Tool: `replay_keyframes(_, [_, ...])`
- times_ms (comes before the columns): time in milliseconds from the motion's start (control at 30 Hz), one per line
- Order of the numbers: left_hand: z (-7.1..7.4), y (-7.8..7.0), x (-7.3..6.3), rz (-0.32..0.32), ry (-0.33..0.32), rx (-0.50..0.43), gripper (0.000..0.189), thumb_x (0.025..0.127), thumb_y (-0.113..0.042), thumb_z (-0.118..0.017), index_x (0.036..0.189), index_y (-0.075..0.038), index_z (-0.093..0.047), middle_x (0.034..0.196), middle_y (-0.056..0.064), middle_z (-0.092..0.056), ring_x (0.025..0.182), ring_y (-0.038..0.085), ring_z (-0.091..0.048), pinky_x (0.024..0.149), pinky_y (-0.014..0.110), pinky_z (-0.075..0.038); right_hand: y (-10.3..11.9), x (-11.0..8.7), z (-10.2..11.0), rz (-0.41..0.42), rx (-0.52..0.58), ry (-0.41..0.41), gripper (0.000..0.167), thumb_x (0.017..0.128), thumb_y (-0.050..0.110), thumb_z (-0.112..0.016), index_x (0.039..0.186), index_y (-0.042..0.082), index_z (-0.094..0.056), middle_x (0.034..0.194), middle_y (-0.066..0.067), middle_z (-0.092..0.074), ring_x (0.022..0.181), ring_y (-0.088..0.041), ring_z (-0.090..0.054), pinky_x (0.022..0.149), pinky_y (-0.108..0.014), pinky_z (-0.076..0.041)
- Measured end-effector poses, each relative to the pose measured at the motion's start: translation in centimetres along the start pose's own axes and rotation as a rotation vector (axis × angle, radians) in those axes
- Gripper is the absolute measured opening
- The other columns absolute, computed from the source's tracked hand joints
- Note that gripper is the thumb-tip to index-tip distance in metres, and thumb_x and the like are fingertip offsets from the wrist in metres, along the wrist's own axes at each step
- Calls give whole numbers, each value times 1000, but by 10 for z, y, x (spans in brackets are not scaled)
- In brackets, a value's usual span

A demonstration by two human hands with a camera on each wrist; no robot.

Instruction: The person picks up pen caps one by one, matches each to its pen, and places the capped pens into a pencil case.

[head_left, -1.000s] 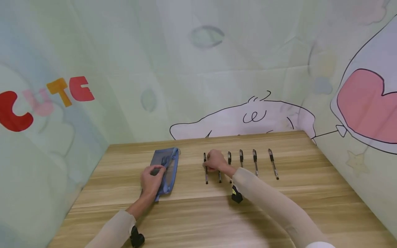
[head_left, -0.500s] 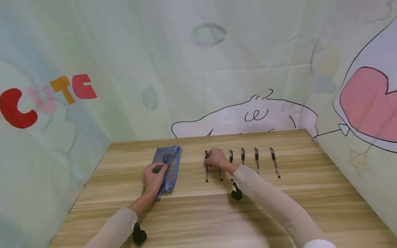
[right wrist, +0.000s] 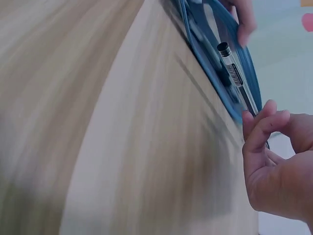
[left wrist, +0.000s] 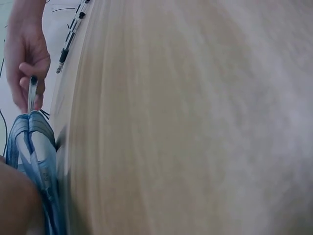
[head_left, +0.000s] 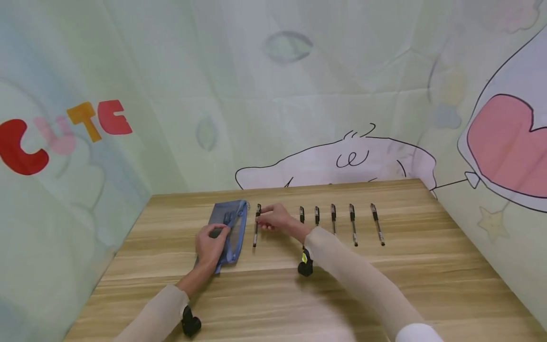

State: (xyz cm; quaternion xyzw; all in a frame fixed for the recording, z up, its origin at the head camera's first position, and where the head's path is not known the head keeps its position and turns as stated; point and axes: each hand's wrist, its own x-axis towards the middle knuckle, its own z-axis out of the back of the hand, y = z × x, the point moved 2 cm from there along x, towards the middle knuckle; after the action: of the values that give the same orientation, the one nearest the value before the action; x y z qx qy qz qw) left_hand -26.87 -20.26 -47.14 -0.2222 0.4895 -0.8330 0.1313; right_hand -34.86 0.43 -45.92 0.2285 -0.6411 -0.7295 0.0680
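A blue mesh zip pencil pouch (head_left: 226,211) lies at the left of the table, and dark pens show inside it. My left hand (head_left: 211,244) grips its upper edge, and in the right wrist view the pouch mouth (right wrist: 201,49) gapes. Just right of the pouch, my right hand (head_left: 275,218) pinches a black-capped clear gel pen (head_left: 255,232) near its cap. The right wrist view shows that pen (right wrist: 237,76) raised beside the opening, its black end toward the pouch. Whether it touches the pouch I cannot tell.
Several similar pens (head_left: 352,223) lie in a row on the wooden table (head_left: 273,304), right of my right hand. The nearest is partly covered by my right wrist. Behind the table hangs a printed cloth backdrop (head_left: 192,95).
My right hand has lifted the leftmost pen from the row and carried it left, close to the pouch. The left hand keeps its grip on the pouch and has hardly moved.
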Motion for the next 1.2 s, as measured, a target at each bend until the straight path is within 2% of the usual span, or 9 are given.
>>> replay_keyframes(233, [0, 1, 2, 3, -12, 23, 18, 86, -13, -75, 98, 0, -78, 110, 23, -73, 113, 38, -65, 103, 48, -47, 3, 15, -40, 14, 81, -27, 37, 96, 0, -65, 129, -12, -53, 58, 1, -61, 44, -2, -51, 39, -11, -40])
replay_keyframes(567, [0, -1, 1, 33, -26, 11, 18, 87, -14, -77, 98, -1, -78, 111, 21, -73, 116, 37, -64, 107, 49, -47, 7, 24, -73, 3, 5, -77, 47, 94, -2, -66, 137, -12, -50, 57, 0, -61, 42, -3, -51, 37, -11, -41])
replay_keyframes(733, [0, -2, 1, 63, 6, 19, 20, 89, -17, -75, 101, -2, -77, 117, 21, -71, 123, 37, -61, 111, 51, -43, 6, 26, -78, 4, -43, -102, 46, 94, -4, -63, 137, -14, -51, 56, -1, -59, 41, -3, -50, 37, -11, -41])
replay_keyframes(967, [0, -3, 1, 79, 25, 18, 22, 90, -19, -73, 103, -2, -77, 120, 21, -70, 124, 37, -59, 112, 52, -41, 10, 24, -78, 26, -71, -80, 41, 92, -6, -61, 132, -14, -57, 58, -2, -60, 41, -4, -52, 38, -11, -45])
replay_keyframes(1100, [0, -2, 1, 92, 28, 10, 23, 89, -20, -73, 103, -2, -76, 121, 20, -70, 125, 36, -59, 113, 52, -41, 12, 20, -73, 26, -75, -47, 45, 91, -5, -63, 135, -11, -56, 66, -8, -67, 45, -6, -56, 41, -12, -49])
replay_keyframes(1200, [0, -2, 2, 96, 27, 8, 23, 88, -20, -73, 103, -3, -76, 121, 20, -70, 125, 36, -59, 114, 52, -40, 13, 14, -65, 43, -109, -15, 45, 91, -3, -64, 136, -9, -56, 77, -18, -74, 48, -6, -58, 43, -13, -50])
